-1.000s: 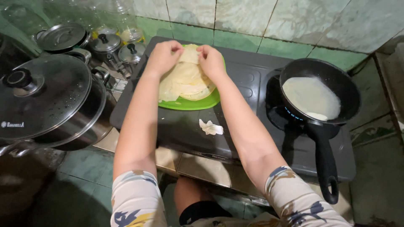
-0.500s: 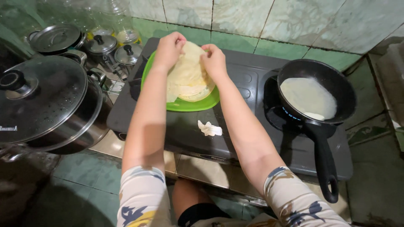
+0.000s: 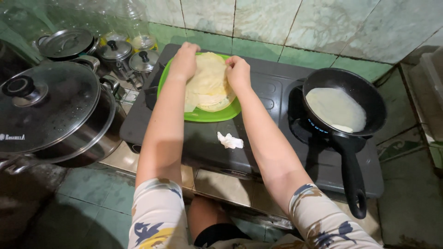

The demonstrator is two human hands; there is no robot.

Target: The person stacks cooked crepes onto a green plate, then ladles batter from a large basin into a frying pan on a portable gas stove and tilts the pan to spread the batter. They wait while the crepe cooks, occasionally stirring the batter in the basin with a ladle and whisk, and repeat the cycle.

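A stack of thin pale crepes [image 3: 208,87] lies on a green plate [image 3: 203,114] on the left side of a black stove [image 3: 277,101]. My left hand [image 3: 183,61] rests on the far left edge of the top crepe. My right hand [image 3: 238,72] pinches the crepe's right edge with bent fingers. Both hands touch the top crepe, which is flat against the stack.
A black frying pan [image 3: 369,92] with a pale crepe [image 3: 336,109] cooking in it sits on the right burner, handle [image 3: 353,180] toward me. A crumpled white scrap [image 3: 230,141] lies on the stove. A big lidded pot [image 3: 50,110] and smaller lidded pots [image 3: 115,50] stand left.
Both hands have stayed on the top crepe, shifting slightly toward its far edge as they spread it over the stack. The view has moved a little.
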